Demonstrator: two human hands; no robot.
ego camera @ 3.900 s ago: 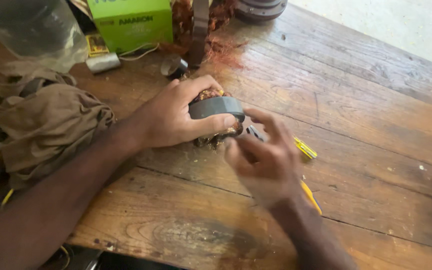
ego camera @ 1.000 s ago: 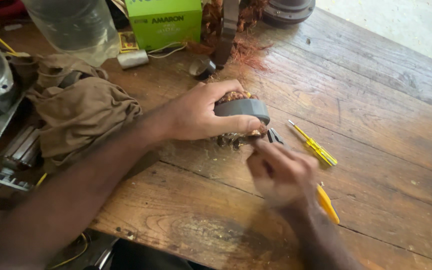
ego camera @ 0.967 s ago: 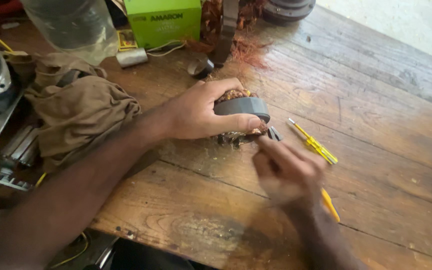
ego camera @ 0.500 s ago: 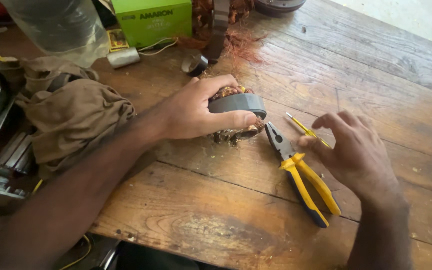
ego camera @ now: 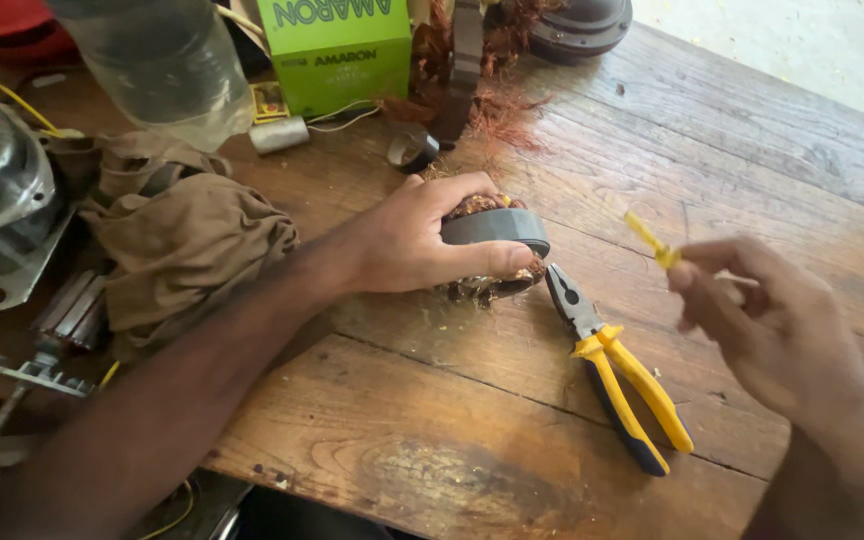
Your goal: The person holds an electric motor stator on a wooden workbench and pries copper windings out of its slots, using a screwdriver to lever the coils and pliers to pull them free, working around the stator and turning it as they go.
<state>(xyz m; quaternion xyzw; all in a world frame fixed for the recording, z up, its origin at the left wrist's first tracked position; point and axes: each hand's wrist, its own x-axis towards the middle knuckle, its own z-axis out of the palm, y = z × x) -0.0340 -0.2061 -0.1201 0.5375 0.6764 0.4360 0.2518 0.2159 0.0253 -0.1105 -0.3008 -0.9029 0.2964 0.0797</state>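
The left hand (ego camera: 407,245) lies on the wooden table (ego camera: 512,440) and its fingers are closed around a small motor stator (ego camera: 492,245), a grey ring with copper winding showing above and below it; the thumb presses along the near side of the ring. The stator sits on the table near the middle of the view. Just beside it, on its right, a pair of pliers with yellow handles (ego camera: 612,375) lies flat on the wood, its nose pointing toward the stator, and no hand touches it. The right hand (ego camera: 767,320) is lifted over the table, blurred, with fingers pinched on a thin yellow screwdriver (ego camera: 650,238) that points up and left. Behind the left arm lies a brown cloth (ego camera: 187,245), and further back stand a green box (ego camera: 337,50) and a clear plastic bottle (ego camera: 157,65).
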